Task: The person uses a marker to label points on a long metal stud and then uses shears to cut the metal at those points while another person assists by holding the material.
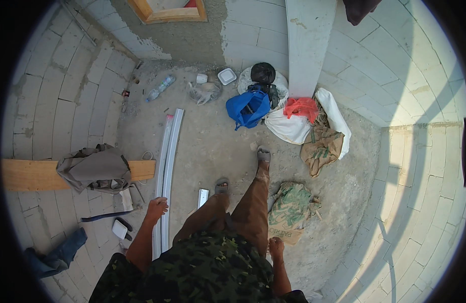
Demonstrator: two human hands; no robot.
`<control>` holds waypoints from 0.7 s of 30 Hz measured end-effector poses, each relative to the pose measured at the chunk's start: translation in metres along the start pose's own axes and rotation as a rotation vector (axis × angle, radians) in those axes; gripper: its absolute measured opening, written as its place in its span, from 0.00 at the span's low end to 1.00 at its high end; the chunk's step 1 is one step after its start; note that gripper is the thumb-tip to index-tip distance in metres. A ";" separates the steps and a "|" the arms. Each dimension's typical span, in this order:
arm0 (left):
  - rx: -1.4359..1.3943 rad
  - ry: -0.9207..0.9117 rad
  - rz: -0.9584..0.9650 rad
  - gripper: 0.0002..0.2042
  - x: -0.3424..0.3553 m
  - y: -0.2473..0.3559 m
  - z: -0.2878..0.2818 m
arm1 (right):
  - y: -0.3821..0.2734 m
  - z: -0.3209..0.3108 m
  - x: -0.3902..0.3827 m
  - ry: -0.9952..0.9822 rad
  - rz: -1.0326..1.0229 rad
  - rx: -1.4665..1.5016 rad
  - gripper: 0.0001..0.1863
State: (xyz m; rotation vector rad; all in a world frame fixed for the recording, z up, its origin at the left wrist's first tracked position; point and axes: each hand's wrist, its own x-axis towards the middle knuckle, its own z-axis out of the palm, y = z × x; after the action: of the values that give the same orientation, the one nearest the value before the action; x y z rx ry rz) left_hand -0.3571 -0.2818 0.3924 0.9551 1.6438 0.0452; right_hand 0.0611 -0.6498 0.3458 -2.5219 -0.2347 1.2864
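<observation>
My left hand (156,209) hangs beside long pale metal profiles (171,151) that lie side by side on the floor. Its fingers are loosely curled, with no object visible in them. My right hand (276,247) is down by my right thigh, closed in a loose fist with nothing showing in it. Closest to it, a crumpled green and tan sack (292,203) lies on the ground. A short metal profile piece (203,196) rests by my left foot. My right foot is ahead of the left one, mid-stride.
Ahead are a blue bag (248,108), white sacks (288,126), a red plastic bag (301,107) and a brown sack (322,146). A tall pale board (309,45) leans on the block wall. At left, a grey garment (95,168) drapes over a wooden plank (31,174).
</observation>
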 end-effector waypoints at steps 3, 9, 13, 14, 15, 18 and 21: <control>-0.118 0.238 -0.162 0.13 -0.013 -0.031 -0.012 | -0.022 -0.014 0.074 -0.006 -0.042 -0.029 0.17; -0.328 0.444 -0.305 0.14 -0.062 -0.003 0.030 | -0.121 -0.083 0.238 -0.008 -0.279 -0.211 0.17; -0.091 0.253 -0.250 0.17 -0.066 0.087 0.096 | -0.210 -0.145 0.317 -0.022 -0.393 -0.115 0.16; -0.063 0.249 -0.219 0.18 -0.067 0.107 0.108 | -0.240 -0.158 0.319 0.047 -0.549 -0.161 0.16; -0.062 0.254 -0.230 0.18 -0.065 0.128 0.117 | -0.267 -0.171 0.321 0.124 -0.705 -0.206 0.16; -0.065 0.259 -0.164 0.18 -0.063 0.167 0.133 | -0.314 -0.185 0.324 -0.129 -0.324 -0.046 0.17; -0.069 0.265 -0.141 0.19 -0.058 0.185 0.141 | -0.292 -0.174 0.342 -0.072 -0.418 -0.160 0.17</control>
State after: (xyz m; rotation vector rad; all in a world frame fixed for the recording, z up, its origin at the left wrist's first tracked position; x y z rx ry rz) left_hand -0.1378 -0.2564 0.4862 0.8041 1.9375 0.1370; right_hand 0.3993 -0.3127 0.2798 -2.3749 -0.8606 1.2247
